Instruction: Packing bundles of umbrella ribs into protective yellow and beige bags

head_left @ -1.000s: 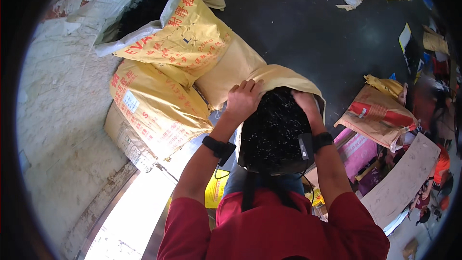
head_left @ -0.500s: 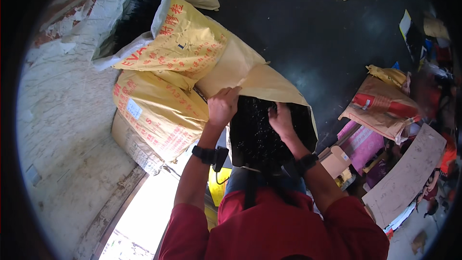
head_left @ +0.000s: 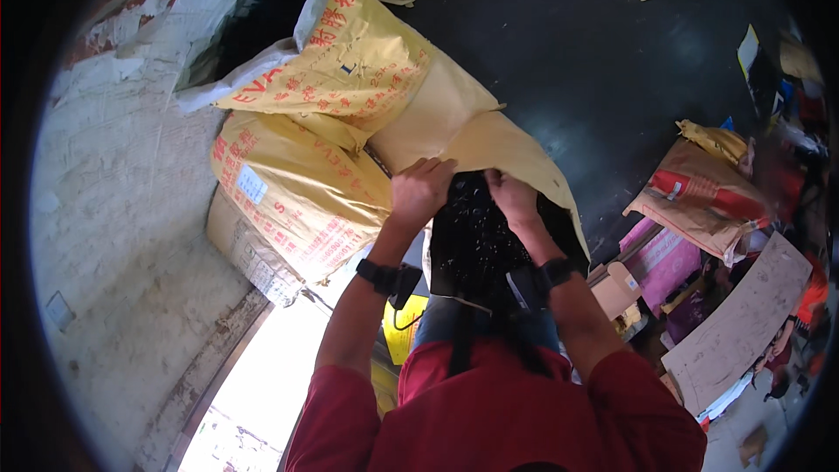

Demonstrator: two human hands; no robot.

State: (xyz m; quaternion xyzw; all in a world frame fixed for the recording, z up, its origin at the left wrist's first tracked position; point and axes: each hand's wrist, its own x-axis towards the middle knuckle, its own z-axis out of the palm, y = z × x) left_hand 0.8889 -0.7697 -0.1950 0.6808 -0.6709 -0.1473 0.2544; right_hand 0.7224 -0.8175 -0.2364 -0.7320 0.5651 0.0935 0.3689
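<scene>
A tan kraft-paper sack (head_left: 516, 154) lies in front of the person, its open mouth facing them and showing black contents (head_left: 472, 236) flecked with pale glints. At the left of the sack's mouth, the left hand (head_left: 423, 190) is curled around the rim, grasping it. The right hand (head_left: 514, 197) is at the upper middle of the sack's mouth, fingertips at the rim's edge; whether it pinches the paper, I cannot tell. To the sack's upper left stands an open yellow printed sack (head_left: 371, 57); to its left, a second yellow sack (head_left: 301, 197). To its right lie a brown sack with a red panel (head_left: 699, 197) and, lower, a pink package (head_left: 669, 269).
</scene>
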